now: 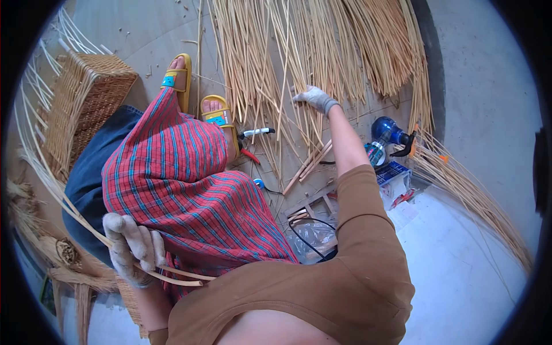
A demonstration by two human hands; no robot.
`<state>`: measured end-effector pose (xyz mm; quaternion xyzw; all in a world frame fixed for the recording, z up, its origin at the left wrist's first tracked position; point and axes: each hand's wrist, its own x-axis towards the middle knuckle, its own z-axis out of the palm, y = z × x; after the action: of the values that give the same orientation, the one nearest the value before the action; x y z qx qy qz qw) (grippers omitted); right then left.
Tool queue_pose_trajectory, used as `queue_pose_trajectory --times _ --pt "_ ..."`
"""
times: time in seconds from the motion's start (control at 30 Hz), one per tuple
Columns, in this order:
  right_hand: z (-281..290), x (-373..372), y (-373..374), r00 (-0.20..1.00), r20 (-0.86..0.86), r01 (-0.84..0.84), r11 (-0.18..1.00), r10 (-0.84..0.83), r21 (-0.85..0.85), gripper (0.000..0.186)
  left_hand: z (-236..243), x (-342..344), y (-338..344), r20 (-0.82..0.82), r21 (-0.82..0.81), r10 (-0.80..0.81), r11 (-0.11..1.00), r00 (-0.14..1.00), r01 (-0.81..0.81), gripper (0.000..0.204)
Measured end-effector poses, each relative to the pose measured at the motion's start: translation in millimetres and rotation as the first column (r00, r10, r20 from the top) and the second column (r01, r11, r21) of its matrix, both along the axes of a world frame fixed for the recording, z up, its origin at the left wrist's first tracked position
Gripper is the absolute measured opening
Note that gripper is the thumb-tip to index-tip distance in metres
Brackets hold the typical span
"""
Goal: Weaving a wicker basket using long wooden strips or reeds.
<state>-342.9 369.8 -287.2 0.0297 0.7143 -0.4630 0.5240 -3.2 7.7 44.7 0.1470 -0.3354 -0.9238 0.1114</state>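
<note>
My left hand (131,248), gloved, low left in the frame, is closed around a few canes (69,204) that run up to the half-woven basket (86,100) at upper left; its stakes stand loose, so I judge much weaving remains. My right hand (313,98) at upper centre pinches one reed from the pile (322,46). Cutters (253,135) and a blue sprayer (384,131) lie between.

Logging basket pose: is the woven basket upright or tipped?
Tipped. The woven basket lies on its side on the floor, loose stakes fanning from its rim toward the left hand.
</note>
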Motion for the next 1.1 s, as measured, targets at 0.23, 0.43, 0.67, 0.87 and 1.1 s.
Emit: queue_pose_trajectory --times 0.23,0.43,0.67,0.87,1.1 --pt "56 15 22 0.976 0.215 0.07 0.975 -0.023 -0.212 0.05 -3 6 2 0.06 0.014 0.075 0.997 0.995 -0.076 0.038" --pt "81 31 20 0.946 0.31 0.197 0.925 -0.093 -0.324 0.053 -6 7 6 0.004 -0.055 0.078 0.995 0.997 -0.078 0.047" --pt "107 60 6 0.963 0.234 0.219 0.896 -0.134 -0.386 0.052 13 -3 16 0.091 -0.259 0.011 0.966 0.996 0.013 0.04" --pt "143 95 -13 0.899 0.281 0.423 0.829 -0.335 -0.365 0.035 6 -73 96 0.308 -0.368 -0.099 0.905 0.946 0.215 0.035" --pt "189 137 -44 0.962 -0.12 0.213 0.949 -0.246 -0.234 0.025 -120 -163 162 0.643 -0.195 -0.203 0.889 0.738 0.415 0.062"
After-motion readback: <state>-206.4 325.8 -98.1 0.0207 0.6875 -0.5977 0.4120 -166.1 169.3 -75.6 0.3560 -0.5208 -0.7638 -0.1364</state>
